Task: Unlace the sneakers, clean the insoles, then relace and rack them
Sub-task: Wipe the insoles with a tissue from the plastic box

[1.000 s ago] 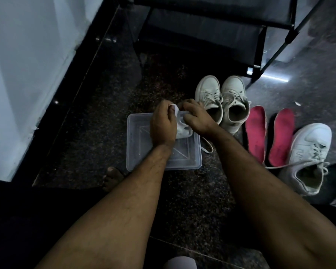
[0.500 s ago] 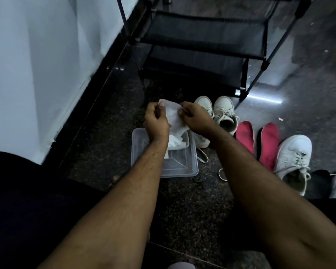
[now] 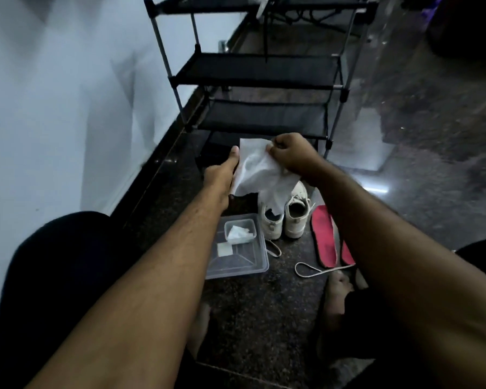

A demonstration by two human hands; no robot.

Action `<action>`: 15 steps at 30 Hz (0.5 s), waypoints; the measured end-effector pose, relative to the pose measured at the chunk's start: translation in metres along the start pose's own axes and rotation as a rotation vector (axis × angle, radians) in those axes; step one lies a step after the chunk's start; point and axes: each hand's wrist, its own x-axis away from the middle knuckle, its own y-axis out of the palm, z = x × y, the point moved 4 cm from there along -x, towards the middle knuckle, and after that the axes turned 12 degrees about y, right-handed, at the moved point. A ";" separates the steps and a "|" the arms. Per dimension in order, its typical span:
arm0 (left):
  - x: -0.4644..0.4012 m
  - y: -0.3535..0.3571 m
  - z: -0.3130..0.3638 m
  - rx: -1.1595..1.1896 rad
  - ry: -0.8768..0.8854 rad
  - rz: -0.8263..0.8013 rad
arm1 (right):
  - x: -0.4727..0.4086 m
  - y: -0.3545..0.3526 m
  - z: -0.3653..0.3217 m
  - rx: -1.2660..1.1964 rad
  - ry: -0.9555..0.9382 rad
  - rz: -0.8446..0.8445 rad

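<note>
Two hands stretch a wipe (image 3: 257,169) above the sneakers (image 3: 284,217): the left hand (image 3: 222,172) grips one edge, the right hand (image 3: 288,153) pinches the top corner. Pull harder and I'd expect it to tear or slip free. The red insoles (image 3: 324,237) lie beside the sneakers, a loose lace (image 3: 317,270) nearby.

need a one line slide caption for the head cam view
Both hands, left and right, spread a white wipe above sneakers, red insoles and a clear tub.
</note>
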 end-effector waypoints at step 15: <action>0.021 0.087 0.099 0.645 -0.098 -0.628 | 0.044 -0.130 -0.037 -0.306 0.065 0.000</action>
